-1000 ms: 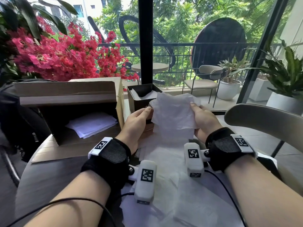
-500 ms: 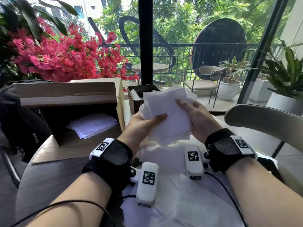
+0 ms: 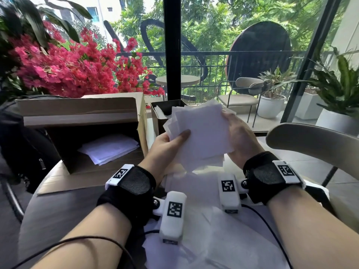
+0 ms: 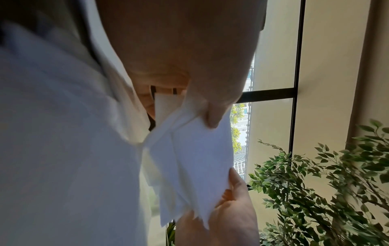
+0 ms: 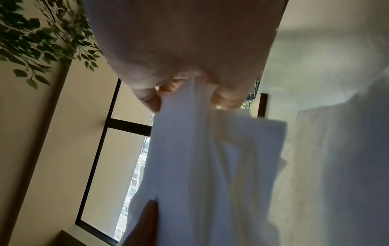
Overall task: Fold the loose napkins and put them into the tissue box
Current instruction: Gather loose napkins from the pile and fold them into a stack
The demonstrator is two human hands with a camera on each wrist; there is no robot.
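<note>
A folded white napkin bundle (image 3: 202,133) is lifted above the table between both hands. My left hand (image 3: 171,140) pinches its left edge, thumb on top; in the left wrist view the thumb presses the napkin (image 4: 195,149). My right hand (image 3: 239,134) grips the right edge, and the right wrist view shows fingers pinching the napkin (image 5: 189,158). The dark tissue box (image 3: 165,113) stands just behind the bundle, partly hidden, with white tissue inside. More loose napkins (image 3: 204,230) lie spread on the table under my wrists.
An open cardboard box (image 3: 81,121) lies on its side at the left with white sheets (image 3: 108,148) inside. A black bag (image 3: 17,136) sits at far left. A beige chair back (image 3: 310,142) curves at the right. The window frame stands behind.
The napkin went from hanging open in front of the tissue box to a folded square bundle. Both hands lifted it off the pile and shifted their grip to its side edges.
</note>
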